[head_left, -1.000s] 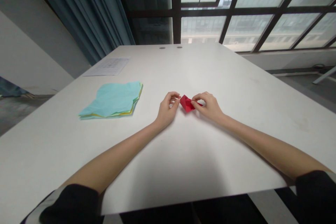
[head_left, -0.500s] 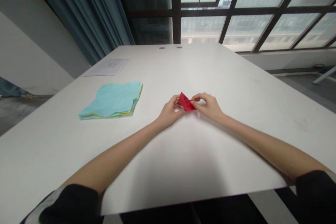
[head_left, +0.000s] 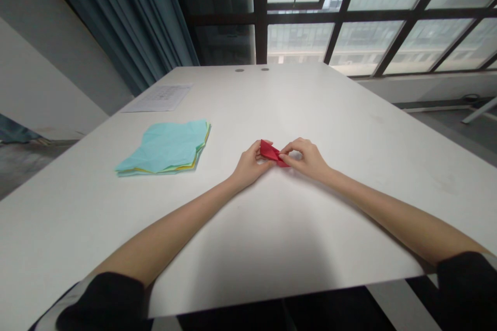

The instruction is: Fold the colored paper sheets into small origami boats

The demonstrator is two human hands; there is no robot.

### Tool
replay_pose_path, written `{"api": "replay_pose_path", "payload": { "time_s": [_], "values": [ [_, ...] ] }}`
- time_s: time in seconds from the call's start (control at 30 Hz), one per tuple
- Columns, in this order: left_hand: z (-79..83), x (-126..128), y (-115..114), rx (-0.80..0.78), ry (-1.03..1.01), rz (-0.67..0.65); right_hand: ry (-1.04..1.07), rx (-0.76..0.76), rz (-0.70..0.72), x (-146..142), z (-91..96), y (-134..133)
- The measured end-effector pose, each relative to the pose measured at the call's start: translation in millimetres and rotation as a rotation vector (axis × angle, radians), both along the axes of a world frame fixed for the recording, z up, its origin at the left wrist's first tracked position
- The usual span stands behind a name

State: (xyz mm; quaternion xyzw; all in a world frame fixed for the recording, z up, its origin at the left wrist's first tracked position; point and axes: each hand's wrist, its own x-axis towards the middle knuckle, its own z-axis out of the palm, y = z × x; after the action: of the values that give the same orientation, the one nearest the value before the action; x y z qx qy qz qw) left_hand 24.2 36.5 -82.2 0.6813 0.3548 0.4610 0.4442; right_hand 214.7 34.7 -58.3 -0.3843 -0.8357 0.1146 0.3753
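Observation:
A small piece of folded red paper (head_left: 271,151) is held between my two hands, just above the white table (head_left: 248,227). My left hand (head_left: 250,161) grips its left side, thumb in front and fingers behind. On the right, my right hand (head_left: 305,156) pinches the paper between thumb and index finger. The paper's folds look flattened, with a pointed flap at the upper left. Fingers hide part of its edges.
To the left lies a stack of light blue, yellow and green paper sheets (head_left: 171,146). Behind it rests a printed sheet (head_left: 159,98). Two round grey discs (head_left: 239,70) sit at the table's far edge, before the window. A blue curtain (head_left: 128,15) hangs at the left.
The red paper has tilted and looks flatter, its upper point now lower and further left. My right fingers have shifted slightly left along it. Both hands keep their grip.

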Motion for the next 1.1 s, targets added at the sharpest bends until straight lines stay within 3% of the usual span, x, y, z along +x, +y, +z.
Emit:
{"api": "replay_pose_path", "payload": {
  "time_s": [0.53,0.77,1.1],
  "values": [
    [-3.1,-0.3,1.3,0.028,0.04,0.022,-0.008,-0.038,0.012,-1.0,-0.6,0.1],
    [-1.8,-1.3,1.1,0.104,0.079,0.03,-0.038,-0.028,-0.062,0.6,-0.1,4.0],
    [1.8,-7.2,3.5,0.223,0.203,0.21,-0.342,-0.074,-0.144,2.5,4.3,7.5]
  ]
}}
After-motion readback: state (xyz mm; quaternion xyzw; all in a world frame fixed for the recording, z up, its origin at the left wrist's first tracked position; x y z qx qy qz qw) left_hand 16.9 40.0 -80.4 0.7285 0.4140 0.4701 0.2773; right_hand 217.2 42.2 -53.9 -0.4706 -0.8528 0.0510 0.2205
